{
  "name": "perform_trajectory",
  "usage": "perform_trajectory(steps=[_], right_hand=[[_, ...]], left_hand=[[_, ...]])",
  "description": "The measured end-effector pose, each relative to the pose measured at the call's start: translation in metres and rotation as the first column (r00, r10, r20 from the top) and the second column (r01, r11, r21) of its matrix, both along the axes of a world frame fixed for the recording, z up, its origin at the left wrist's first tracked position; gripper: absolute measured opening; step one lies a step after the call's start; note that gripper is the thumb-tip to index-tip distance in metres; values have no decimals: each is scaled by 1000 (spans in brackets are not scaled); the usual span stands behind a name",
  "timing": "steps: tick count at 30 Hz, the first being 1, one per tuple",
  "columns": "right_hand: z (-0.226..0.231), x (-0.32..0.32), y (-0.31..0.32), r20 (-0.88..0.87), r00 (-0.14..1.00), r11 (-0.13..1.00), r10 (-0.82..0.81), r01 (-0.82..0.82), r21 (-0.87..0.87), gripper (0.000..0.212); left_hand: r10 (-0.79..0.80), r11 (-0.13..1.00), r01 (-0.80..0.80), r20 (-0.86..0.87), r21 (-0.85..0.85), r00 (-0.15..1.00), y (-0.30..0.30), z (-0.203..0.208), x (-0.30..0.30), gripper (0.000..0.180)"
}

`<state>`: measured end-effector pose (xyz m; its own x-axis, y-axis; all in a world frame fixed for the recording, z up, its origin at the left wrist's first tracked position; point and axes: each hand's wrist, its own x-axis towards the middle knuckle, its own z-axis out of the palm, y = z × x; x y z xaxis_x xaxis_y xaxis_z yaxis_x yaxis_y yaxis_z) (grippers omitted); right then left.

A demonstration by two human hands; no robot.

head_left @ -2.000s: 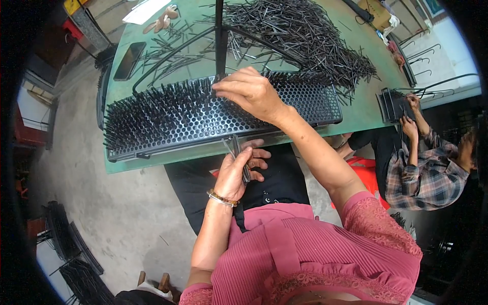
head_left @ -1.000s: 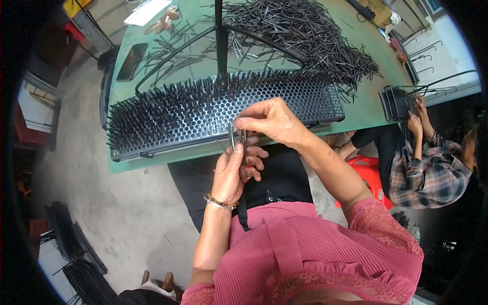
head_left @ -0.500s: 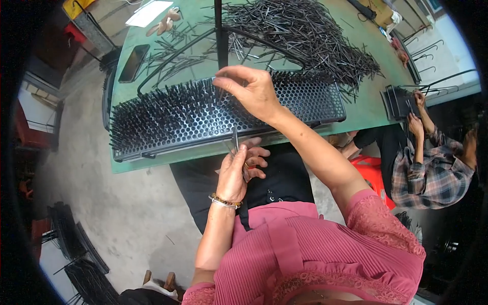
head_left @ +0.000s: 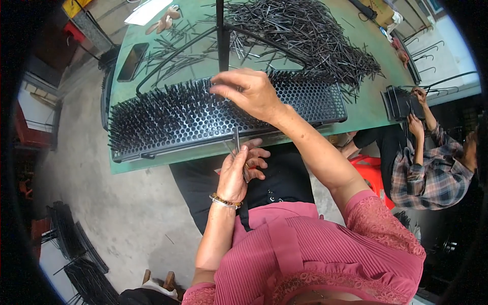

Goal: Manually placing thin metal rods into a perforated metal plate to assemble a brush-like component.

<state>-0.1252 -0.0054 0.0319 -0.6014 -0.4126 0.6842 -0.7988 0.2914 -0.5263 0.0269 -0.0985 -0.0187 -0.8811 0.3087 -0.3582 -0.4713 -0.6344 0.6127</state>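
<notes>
one left hand (head_left: 233, 174) pinches several thin dark sticks (head_left: 236, 136), too bunched to count, mid-frame; one right hand (head_left: 249, 94), thumb and fingers parted, is over one black holed tray (head_left: 305, 99); one heap (head_left: 300, 35) lies top, right of centre.

Grey floor (head_left: 127, 203), green table (head_left: 368, 104)

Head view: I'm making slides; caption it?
Left hand holding dark rods, right hand at a perforated tray partly studded with upright rods.

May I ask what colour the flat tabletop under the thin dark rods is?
The flat tabletop is green, clearest in the head view.
</notes>
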Motion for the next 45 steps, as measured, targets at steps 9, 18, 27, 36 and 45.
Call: perform_trajectory(steps=[9, 18, 27, 36, 45], right_hand=[[-11, 9, -2, -122, 992, 988, 25, -7, 152, 18], [5, 14, 5, -111, 984, 990, -137, 141, 28, 17], [19, 55, 32, 927, 277, 932, 253, -326, -157, 25], [26, 56, 44, 924, 237, 870, 299, -465, -162, 22], [27, 30, 52, 747, 649, 983, 146, -7, -186, 21]], left_hand=[[2, 1000, -2, 2, 6, 1000, 1, 1, 1, 43], [10, 1000, -10, -6, -4, 1000, 0, 8, 2, 42], [-128, 987, 110, -157, -117, 979, -7, 26, -2, 37], [-339, 941, 331, -156, -73, 928, -13, 28, 0, 37], [-36, 995, 24, -126, -92, 991, -8, 18, -2, 52]])
